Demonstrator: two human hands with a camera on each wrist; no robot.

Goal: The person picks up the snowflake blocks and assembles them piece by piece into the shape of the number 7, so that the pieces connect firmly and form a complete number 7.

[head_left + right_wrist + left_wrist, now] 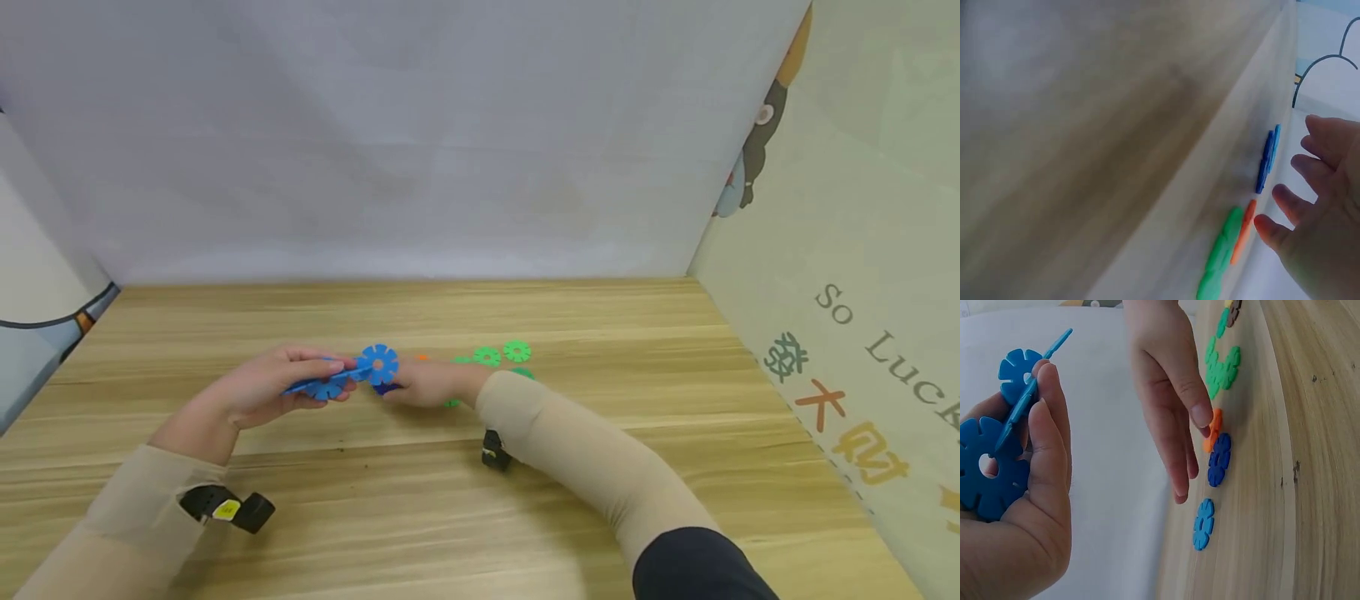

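My left hand (273,385) grips several joined light blue snowflake discs (388,367), raised over the wooden table. In the left wrist view, one joined disc stands edge-on between two others that face the camera. Further right, my right hand (431,383) reaches across low over the table, its fingers loosely extended and nothing between them. Near its fingertips lie a dark blue disc (1217,475) and an orange disc (1216,419). Another light blue disc (1200,540) lies flat beyond the dark blue one.
Green discs (480,357) lie on the wooden table (420,517) behind and beside my right forearm. A brown disc (1233,314) sits at the far end of the row. A pale backdrop (420,167) rises at the back, and a printed wall (862,275) stands at the right.
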